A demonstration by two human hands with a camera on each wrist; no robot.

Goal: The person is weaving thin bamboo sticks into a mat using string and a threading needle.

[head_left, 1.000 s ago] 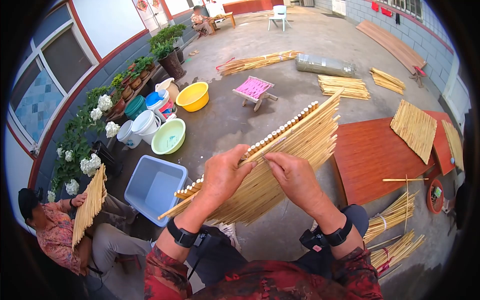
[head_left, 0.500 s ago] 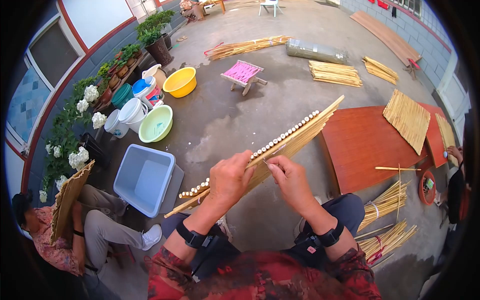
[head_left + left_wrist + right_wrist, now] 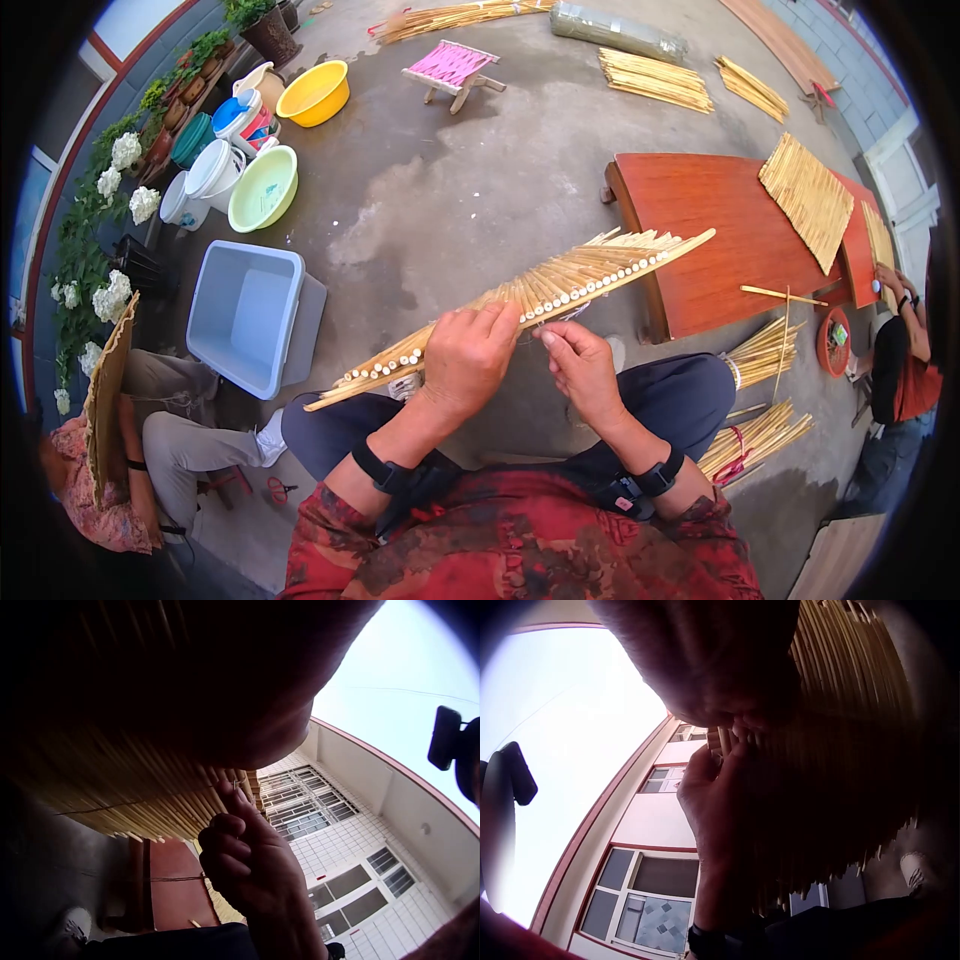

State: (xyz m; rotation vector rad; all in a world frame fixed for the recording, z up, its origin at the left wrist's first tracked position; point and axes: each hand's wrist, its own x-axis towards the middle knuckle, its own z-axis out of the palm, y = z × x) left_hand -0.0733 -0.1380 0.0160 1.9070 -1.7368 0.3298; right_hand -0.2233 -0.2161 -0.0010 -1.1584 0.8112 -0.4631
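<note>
Lower left of the frame: one seated person (image 3: 90, 490) in a patterned shirt, holding a panel (image 3: 106, 395) of stalks; it now stands nearly edge-on to you, where a second ago it showed its broad face.

Left side: white flowers (image 3: 112, 297) on green leaves; right of them, one grey-blue tub (image 3: 307, 335), now farther left and higher in your view.

Upper left: one pale green basin (image 3: 286, 172) and one yellow basin (image 3: 318, 98), beside several buckets (image 3: 212, 172).

Upper middle: one low stool (image 3: 452, 64) with a pink woven seat.

Centre: one stalk mat (image 3: 545, 292), slanting up to the right over your lap. A second ago its broad face hung below the row of cut ends; now the ends face you along the lower edge and the stalks spread above.

Left of centre: your left hand (image 3: 468, 355), fingers wrapped over the mat and gripping it.

Right of centre: your right hand (image 3: 583, 370), thumb and forefinger together just below the mat's edge, pinching a thin piece (image 3: 235, 784), too fine to identify.

Upper right: one grey roll (image 3: 615, 33) and loose stalks (image 3: 655, 80) on the ground.

Right: one red-brown surface (image 3: 690, 240) bearing a finished-looking square (image 3: 808, 205) of stalks; below it, tied bundles (image 3: 762, 352).

Right edge: one red basket (image 3: 832, 342) and a second person (image 3: 905, 375), more fully in view than before.
</note>
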